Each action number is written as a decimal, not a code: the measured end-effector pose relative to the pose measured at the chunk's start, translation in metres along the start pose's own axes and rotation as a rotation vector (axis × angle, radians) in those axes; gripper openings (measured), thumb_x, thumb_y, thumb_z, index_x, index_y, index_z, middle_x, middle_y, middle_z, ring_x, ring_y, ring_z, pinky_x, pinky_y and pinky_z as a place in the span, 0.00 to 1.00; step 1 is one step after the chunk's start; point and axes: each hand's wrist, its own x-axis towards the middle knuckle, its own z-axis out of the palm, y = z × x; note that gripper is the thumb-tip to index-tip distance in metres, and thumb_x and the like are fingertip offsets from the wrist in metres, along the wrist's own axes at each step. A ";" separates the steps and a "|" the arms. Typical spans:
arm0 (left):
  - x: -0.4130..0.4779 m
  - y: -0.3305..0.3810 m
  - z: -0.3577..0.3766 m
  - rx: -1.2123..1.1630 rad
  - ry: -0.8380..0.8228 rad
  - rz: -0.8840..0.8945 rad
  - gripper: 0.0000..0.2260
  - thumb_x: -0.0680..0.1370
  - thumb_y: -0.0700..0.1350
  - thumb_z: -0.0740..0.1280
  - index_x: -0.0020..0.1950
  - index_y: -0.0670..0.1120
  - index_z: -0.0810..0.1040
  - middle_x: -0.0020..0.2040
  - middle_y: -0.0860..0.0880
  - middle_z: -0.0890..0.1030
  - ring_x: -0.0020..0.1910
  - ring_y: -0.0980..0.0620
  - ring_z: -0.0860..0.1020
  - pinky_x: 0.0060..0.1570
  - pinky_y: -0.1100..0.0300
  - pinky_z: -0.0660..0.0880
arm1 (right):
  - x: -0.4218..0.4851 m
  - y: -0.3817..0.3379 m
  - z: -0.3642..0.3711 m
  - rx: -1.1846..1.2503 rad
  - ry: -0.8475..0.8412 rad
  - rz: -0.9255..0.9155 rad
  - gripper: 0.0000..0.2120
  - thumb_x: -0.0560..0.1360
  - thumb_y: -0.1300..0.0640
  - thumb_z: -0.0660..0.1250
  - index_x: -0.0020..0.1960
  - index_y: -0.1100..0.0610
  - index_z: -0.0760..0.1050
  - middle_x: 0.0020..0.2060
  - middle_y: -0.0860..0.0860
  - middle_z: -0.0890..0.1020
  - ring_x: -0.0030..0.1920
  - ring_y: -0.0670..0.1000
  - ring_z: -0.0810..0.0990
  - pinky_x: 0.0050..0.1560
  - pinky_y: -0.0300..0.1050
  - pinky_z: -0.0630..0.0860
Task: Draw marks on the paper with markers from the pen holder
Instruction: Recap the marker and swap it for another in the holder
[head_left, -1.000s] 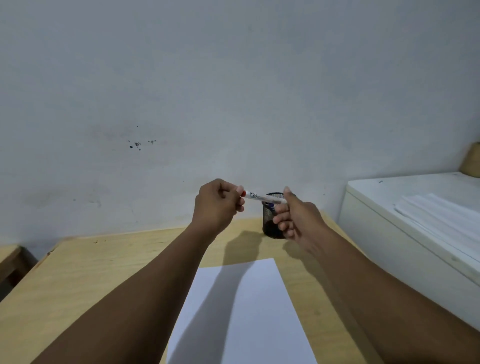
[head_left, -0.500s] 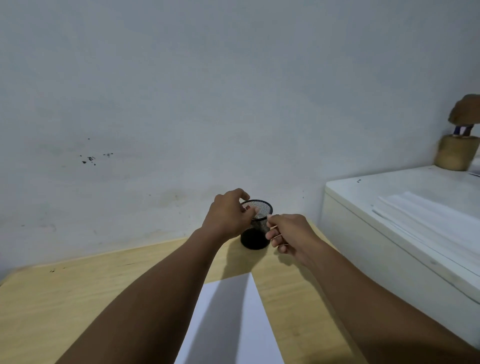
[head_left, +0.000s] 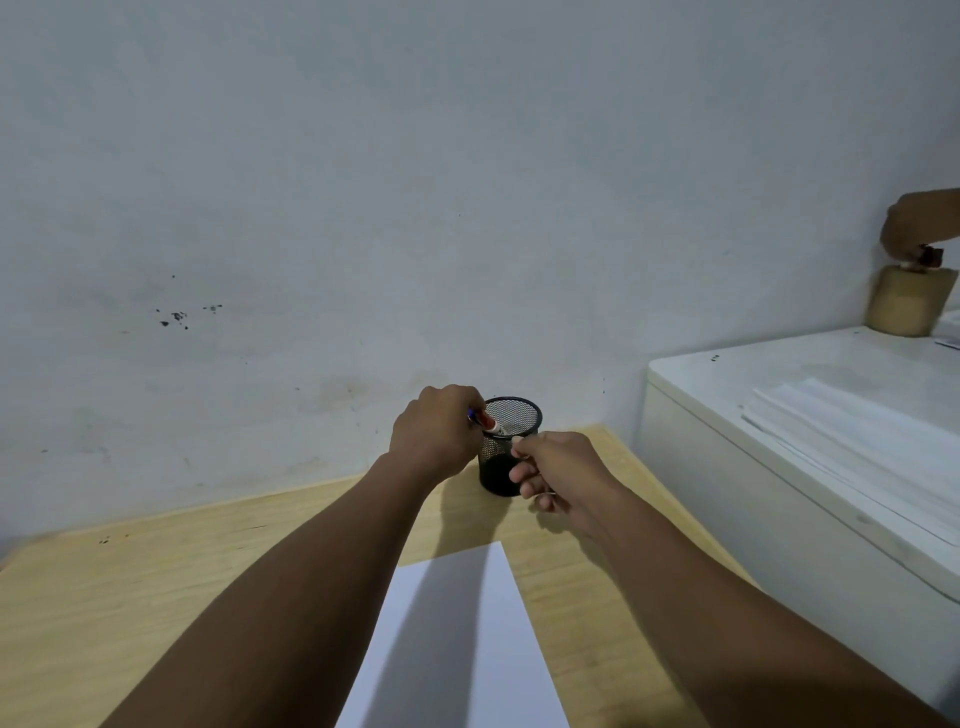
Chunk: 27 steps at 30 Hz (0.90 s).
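A black mesh pen holder (head_left: 511, 453) stands on the wooden table (head_left: 156, 597) near the wall. My left hand (head_left: 439, 431) is closed around a white marker with a red cap (head_left: 487, 421), tilted with its lower end inside the holder's rim. A small blue bit shows beside the cap in the same hand. My right hand (head_left: 563, 475) is just right of the holder with its fingers curled, the thumb at the rim, nothing visible in it. The white paper (head_left: 457, 649) lies in front of me, partly shaded by my left arm.
A white cabinet (head_left: 727, 467) stands against the table's right side, with a stack of white sheets (head_left: 857, 436) on top. At the far right, another person's hand (head_left: 917, 228) is over a wooden holder (head_left: 909, 306).
One second ago both hands held the marker level above the holder. My right hand has let go and dropped beside the holder; my left hand has lowered the marker into the rim.
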 end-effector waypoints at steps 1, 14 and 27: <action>0.000 0.000 -0.001 0.018 0.003 -0.002 0.11 0.76 0.44 0.67 0.53 0.55 0.85 0.50 0.45 0.85 0.49 0.41 0.82 0.39 0.56 0.71 | 0.000 -0.001 0.001 -0.004 0.001 0.001 0.06 0.78 0.59 0.66 0.44 0.59 0.77 0.28 0.54 0.80 0.21 0.48 0.72 0.22 0.37 0.60; 0.001 -0.004 -0.014 -0.112 0.102 0.084 0.03 0.77 0.47 0.68 0.44 0.51 0.80 0.35 0.52 0.81 0.39 0.47 0.81 0.42 0.52 0.79 | 0.000 -0.012 0.011 0.033 -0.015 0.003 0.07 0.77 0.54 0.70 0.44 0.58 0.77 0.29 0.53 0.80 0.22 0.48 0.73 0.23 0.37 0.61; -0.061 -0.039 -0.111 -0.510 0.139 -0.069 0.09 0.80 0.48 0.71 0.48 0.42 0.82 0.36 0.47 0.87 0.32 0.55 0.85 0.36 0.58 0.80 | -0.033 -0.028 0.095 0.644 -0.214 0.168 0.19 0.79 0.42 0.67 0.47 0.59 0.77 0.26 0.52 0.79 0.21 0.47 0.70 0.22 0.37 0.61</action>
